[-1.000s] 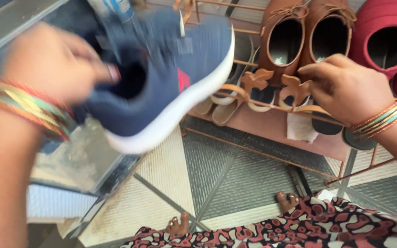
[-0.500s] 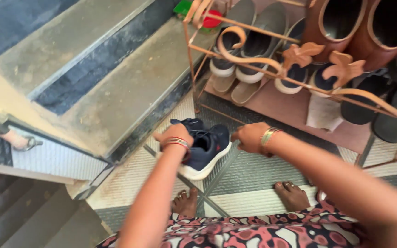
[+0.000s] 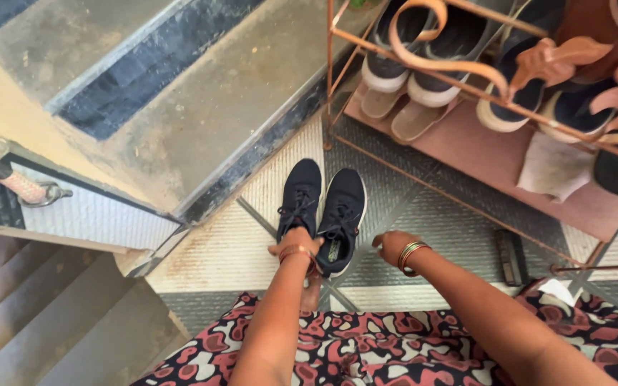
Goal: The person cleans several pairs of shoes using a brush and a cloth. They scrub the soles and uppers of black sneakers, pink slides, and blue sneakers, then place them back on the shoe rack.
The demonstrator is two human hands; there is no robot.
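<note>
Down on the tiled floor [image 3: 259, 236], pale ribbed triangles and grey ribbed panels are meeting along dark seams, and a pair of dark sneakers [image 3: 322, 207] is sitting side by side on it, toes pointing far, heels near. The left hand [image 3: 296, 243] is resting on the heel of the left-side sneaker, fingers curled down over it; whether it is actually gripping is hard to tell from this angle. The right hand [image 3: 393, 246] is hovering just right of the pair, loosely cupped and holding nothing, bangles showing on both wrists.

At far right a copper-coloured metal shoe rack [image 3: 423, 68] is standing on the tiles, its lower shelf carrying grey slip-ons [image 3: 423, 61], tan sandals [image 3: 395, 114] and a crumpled white cloth [image 3: 556, 168]. At far left, grey concrete steps [image 3: 202, 100] with dark edge strips are rising away, while another flight [image 3: 59, 336] is dropping off at near left beside a railing foot [image 3: 33, 191]. A red-and-black patterned garment [image 3: 395, 343] is filling the near edge.
</note>
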